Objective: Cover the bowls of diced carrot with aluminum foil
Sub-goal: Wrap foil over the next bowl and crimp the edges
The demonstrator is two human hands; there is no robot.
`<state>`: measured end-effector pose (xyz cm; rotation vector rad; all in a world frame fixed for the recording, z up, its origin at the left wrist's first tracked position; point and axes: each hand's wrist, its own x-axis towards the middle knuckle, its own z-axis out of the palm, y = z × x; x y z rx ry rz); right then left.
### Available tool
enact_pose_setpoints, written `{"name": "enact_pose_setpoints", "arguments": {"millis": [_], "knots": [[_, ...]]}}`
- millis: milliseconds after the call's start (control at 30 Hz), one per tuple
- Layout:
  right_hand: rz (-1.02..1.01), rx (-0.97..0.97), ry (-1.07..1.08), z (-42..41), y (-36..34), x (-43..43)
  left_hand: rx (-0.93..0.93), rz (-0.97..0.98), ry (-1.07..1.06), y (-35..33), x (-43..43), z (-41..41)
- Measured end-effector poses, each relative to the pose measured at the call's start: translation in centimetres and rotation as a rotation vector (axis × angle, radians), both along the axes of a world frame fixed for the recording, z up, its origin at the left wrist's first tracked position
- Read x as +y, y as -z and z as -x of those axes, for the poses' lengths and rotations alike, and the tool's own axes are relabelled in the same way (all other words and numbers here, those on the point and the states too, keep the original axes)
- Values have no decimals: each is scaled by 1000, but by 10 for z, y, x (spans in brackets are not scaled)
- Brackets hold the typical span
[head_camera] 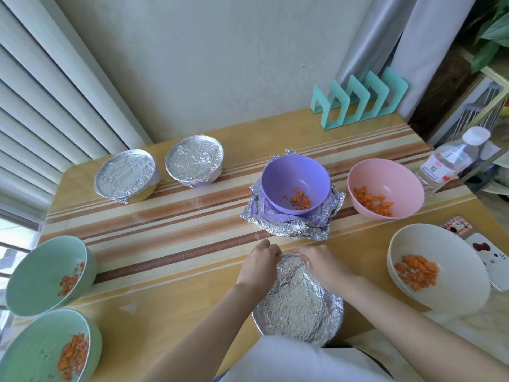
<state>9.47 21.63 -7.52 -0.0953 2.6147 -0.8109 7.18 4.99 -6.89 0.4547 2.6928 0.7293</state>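
A foil-covered bowl [298, 301] sits at the table's near edge. My left hand [259, 261] and my right hand [321, 264] both pinch the foil at its far rim. Two other foil-covered bowls [125, 179] [194, 162] stand at the back left. A purple bowl [296, 179] with diced carrot sits on a crumpled foil sheet [292, 226]. Open bowls of carrot: pink [385, 188], white [438, 268], and two green ones [45, 274] [45, 351].
A clear water bottle [451, 158] lies at the right edge of the striped wooden table [165, 232]. A teal rack [358, 102] stands at the back. A patterned phone case [487, 249] lies beyond the white bowl.
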Motion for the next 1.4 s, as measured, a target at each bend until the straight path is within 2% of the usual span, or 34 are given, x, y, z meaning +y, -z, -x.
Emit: {"name": "enact_pose_setpoints", "arguments": {"millis": [433, 667, 900, 1033, 1133, 1267, 1400], "knots": [[-146, 37, -161, 19, -12, -23, -4, 35, -41, 1, -4, -1], [-79, 41, -95, 10, -10, -14, -21, 27, -62, 2, -5, -1], [-2, 27, -75, 13, -14, -10, 11, 110, -66, 1, -4, -3], [64, 22, 9, 20, -20, -2, -72, 83, -220, 2, -13, 0], [62, 14, 40, 27, -22, 2, -86, 96, -179, -1, -13, -5], [34, 39, 4, 27, -24, 0, -23, 116, -139, -4, -11, -11], [-23, 77, -84, 24, -24, -6, -19, 16, -165, -5, -6, -10]]}}
